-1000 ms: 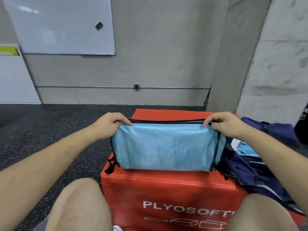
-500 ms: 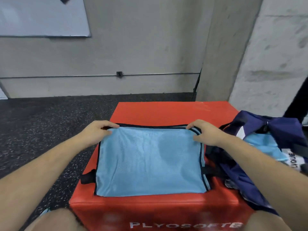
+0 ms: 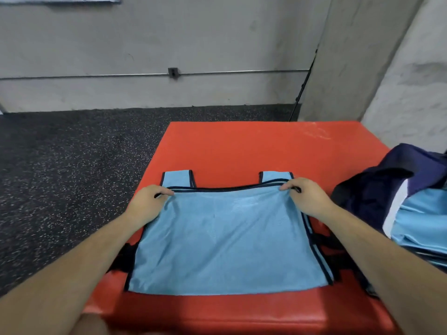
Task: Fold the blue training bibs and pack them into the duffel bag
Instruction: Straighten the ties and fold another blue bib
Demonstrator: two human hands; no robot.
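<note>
Blue bib (image 3: pixel 227 240) laid flat on red box (image 3: pixel 254 146); folded far edge pinched at both corners by left hand (image 3: pixel 147 204) and right hand (image 3: pixel 307 197). Duffel bag (image 3: pixel 377 189) at right.

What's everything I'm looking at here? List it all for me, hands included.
training bib: one, light blue, dark trim, folded flat on the box
duffel bag: one, navy, open, at the box's right side
blue fabric: count unclear, light blue, inside the duffel bag
padded box: one, red, under the bib
floor: dark speckled, left of the box
wall: grey concrete, behind
pipe: one, metal, along the wall
left hand: one, pinching the bib's far left corner
right hand: one, pinching the bib's far right corner
</note>
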